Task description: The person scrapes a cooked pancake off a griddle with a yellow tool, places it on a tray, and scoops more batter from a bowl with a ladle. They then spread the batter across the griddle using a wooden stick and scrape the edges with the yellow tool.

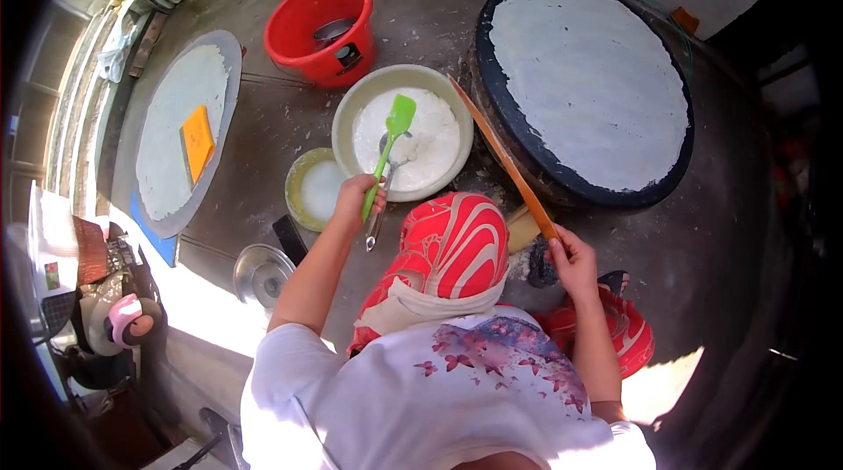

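Seen from above, a person crouches on a concrete floor. The left hand (358, 198) grips a green spatula (389, 147), its blade dipped into a bowl of white batter (402, 132) at frame centre. The right hand (572, 261) grips a long wooden stick (502, 157). The round griddle (587, 88), upper right, is already coated white; plenty of batter remains in the bowl.

Two hands were in view, the left hand (358, 198) and the right hand (571, 261). Just beyond the left hand lay one green spatula (392, 138), one metal spoon (380, 198) and two bowls: a large bowl (351, 114) and a small bowl (299, 180). One red bucket (303, 27) stood farther beyond. From the right hand ran one wooden stick (502, 157), reaching one round griddle (584, 88). Far off the left hand's outer side lay one round tray (226, 75) bearing one orange scraper (198, 142), and one metal lid (261, 274) sat nearer.
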The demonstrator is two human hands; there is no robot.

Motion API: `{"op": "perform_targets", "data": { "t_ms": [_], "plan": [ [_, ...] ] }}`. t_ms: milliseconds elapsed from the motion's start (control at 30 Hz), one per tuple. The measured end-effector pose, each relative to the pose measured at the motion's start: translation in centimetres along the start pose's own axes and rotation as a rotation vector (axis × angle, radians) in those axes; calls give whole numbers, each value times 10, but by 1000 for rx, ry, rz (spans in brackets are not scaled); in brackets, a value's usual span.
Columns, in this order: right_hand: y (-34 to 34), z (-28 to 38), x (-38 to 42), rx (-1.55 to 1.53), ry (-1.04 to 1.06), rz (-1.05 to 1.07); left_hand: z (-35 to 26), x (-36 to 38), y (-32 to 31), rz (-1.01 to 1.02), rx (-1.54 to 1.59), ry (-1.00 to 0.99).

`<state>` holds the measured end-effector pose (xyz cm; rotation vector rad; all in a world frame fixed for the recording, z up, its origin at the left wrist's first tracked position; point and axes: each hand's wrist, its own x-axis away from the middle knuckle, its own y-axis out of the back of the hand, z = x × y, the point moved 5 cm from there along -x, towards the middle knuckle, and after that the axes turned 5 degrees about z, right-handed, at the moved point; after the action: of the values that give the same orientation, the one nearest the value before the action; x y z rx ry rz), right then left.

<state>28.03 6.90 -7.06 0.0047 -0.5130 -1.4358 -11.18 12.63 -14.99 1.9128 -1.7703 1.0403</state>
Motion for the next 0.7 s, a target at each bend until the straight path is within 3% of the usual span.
{"op": "perform_targets", "data": {
  "t_ms": [67, 100, 167, 200, 267, 433, 533, 633, 700],
  "plan": [
    [-6, -3, -1, 3, -24, 34, 15, 20, 42, -196, -43, -273],
    [-9, -5, -1, 9, -50, 53, 30, 27, 58, -209, -40, -272],
    [-16, -11, -3, 21, -55, 81, 55, 40, 102, -612, -367, -238],
    [-19, -14, -4, 33, -64, 99, 68, 36, 118, -621, -362, -234],
    [-25, -17, -6, 15, -77, 119, 87, 34, 147, -792, -803, -82],
    [-33, -21, -21, 1, -122, 196, 101, 27, 163, -711, -896, 33],
    [-41, -13, -44, 35, -73, 207, 99, 13, 165, -629, -917, -30],
    [-73, -15, -78, -109, -76, 256, 71, 21, 150, -617, -1187, -91],
    [-97, -31, -107, -172, -56, 247, 30, 43, 133, -734, -1294, -582]
  ]
}}
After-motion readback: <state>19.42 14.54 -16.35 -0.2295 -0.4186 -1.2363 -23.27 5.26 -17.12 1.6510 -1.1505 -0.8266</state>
